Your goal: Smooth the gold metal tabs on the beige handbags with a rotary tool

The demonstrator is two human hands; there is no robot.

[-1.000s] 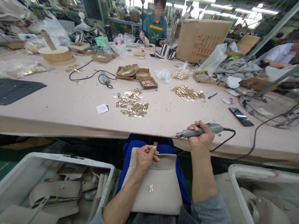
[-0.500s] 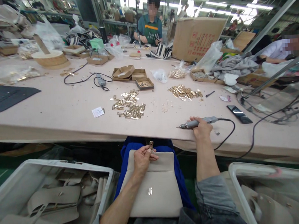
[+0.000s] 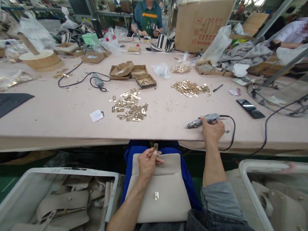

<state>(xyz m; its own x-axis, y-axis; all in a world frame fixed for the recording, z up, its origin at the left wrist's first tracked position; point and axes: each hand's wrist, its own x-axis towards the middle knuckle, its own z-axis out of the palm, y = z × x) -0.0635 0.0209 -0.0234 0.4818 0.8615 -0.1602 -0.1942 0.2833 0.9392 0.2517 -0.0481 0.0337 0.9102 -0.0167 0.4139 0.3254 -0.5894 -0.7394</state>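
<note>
A beige leather bag flap (image 3: 162,196) with a small gold clasp lies on my lap over a blue cloth. My left hand (image 3: 147,162) rests on its top edge and pinches a small gold metal fitting (image 3: 155,147) upright. My right hand (image 3: 212,129) lies on the table's near edge, fingers over the grey electric screwdriver (image 3: 204,119), whose tip points left and whose black cord loops away to the right.
Piles of gold fittings (image 3: 129,108) (image 3: 190,88), small cardboard trays (image 3: 146,81), a second screwdriver (image 3: 97,80) and a black phone (image 3: 250,108) lie on the pink table (image 3: 51,115). White bins (image 3: 57,203) (image 3: 283,191) of beige leather pieces flank my legs. Other people work at the far side.
My right hand has carried the screwdriver forward from the air above the table edge down onto the table. My left hand keeps the fitting on the flap.
</note>
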